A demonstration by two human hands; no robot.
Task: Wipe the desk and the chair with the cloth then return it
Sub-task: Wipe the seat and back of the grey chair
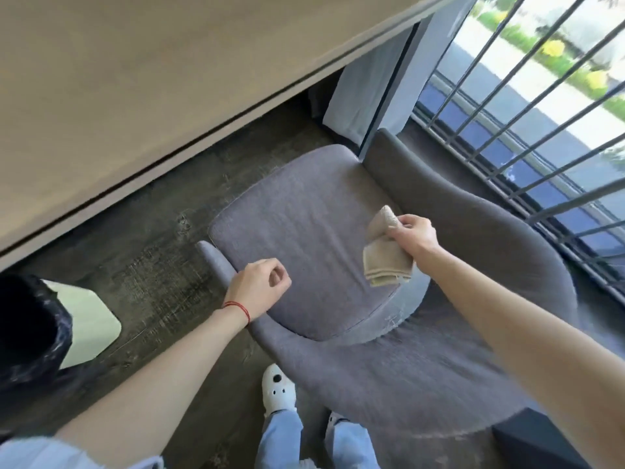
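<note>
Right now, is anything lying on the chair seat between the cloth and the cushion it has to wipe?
Nothing visible. The right hand holds the folded cloth over the seat cushion, whose surface is bare. The left hand sits at the chair's near armrest, off to the side of the cloth.

The rounded fabric chair (304, 214) is a muted grey-purple, and the folded terry cloth (385, 265) over its seat is beige with stitched edge bands. At ten o'clock the flat wooden desk (135, 62) is pale tan, the worn floor (162, 265) is mottled dark brown, and at six o'clock sits a white clog (278, 389) with dark dots.
</note>
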